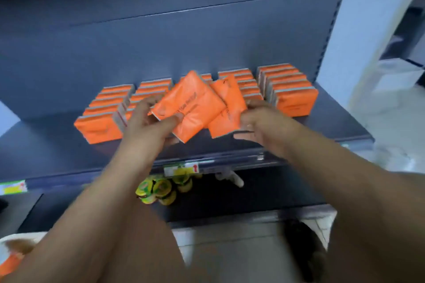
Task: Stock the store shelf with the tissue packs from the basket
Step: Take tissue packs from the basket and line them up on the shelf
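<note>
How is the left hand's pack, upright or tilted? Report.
Tilted: the left hand holds the pack slanted over the shelf, unlike the upright rows.

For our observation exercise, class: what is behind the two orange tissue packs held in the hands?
Rows of orange tissue packs stand on the dark shelf. The held packs cover most of the middle row, so its length cannot be seen.

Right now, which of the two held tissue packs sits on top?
The tissue pack in the left hand: its edge overlaps the other pack, gripped by the right hand.
</note>
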The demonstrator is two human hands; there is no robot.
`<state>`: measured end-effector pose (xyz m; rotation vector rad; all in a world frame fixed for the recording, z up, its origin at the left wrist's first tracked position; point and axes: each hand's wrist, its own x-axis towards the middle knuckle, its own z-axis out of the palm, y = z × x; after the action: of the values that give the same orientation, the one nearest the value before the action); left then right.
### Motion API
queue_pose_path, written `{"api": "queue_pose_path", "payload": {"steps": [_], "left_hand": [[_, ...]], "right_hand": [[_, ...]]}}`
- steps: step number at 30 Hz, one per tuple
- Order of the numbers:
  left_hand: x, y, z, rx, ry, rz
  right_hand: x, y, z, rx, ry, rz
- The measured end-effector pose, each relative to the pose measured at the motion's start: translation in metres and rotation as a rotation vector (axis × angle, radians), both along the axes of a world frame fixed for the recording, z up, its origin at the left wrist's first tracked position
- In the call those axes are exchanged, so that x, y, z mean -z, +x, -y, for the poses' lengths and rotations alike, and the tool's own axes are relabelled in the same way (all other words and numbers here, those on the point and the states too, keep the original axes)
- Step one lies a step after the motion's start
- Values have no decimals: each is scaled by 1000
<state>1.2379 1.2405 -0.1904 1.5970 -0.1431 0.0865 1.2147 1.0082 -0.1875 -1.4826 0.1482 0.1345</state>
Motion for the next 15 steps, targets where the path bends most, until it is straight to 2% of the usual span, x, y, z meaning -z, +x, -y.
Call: {"api": "queue_pose_path", "payload": {"steps": [3,5,8,9,11,13,15], "left_hand": [[1,5,52,194,61,31],[9,9,75,254,64,46],[31,15,92,278,-16,22],[39,17,94,259,-35,9],[52,23,94,203,-44,-4],[60,30,92,173,-8,10],[60,39,90,163,34,31]], "right_hand": [[-2,-3,33,211,-97,-23],[1,-4,53,275,-135,-29],[1,-10,81,200,-146,-97],[1,-12,89,176,-213,-102],[3,-13,108,164,-493,6],[4,-12,123,170,-857,236],[7,-8,134,187,-1060,287]]}}
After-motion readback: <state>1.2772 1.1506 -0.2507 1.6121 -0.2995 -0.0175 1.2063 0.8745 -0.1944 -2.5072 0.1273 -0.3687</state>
